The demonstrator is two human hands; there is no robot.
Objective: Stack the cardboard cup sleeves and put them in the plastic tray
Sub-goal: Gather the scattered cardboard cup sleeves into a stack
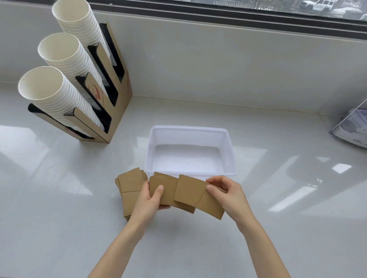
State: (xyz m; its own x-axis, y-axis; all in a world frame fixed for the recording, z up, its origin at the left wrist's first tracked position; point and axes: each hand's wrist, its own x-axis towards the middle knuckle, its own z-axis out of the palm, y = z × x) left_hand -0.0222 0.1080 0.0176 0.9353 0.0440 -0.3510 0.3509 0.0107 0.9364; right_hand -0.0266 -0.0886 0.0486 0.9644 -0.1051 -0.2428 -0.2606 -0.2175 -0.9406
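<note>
Several flat brown cardboard cup sleeves (188,192) are held fanned out just in front of the clear plastic tray (228,149), which has nothing in it. My left hand (149,201) grips the left end of the fan, thumb on top. My right hand (228,194) pinches the right end, its thumb on the top sleeve. A loose pile of more sleeves (129,185) lies on the counter to the left, partly hidden behind my left hand.
A cardboard dispenser (120,105) with three tilted stacks of white paper cups (61,53) stands at the back left. A clear lidded container (361,127) sits at the right edge. The glossy white counter ends at a wall below a window.
</note>
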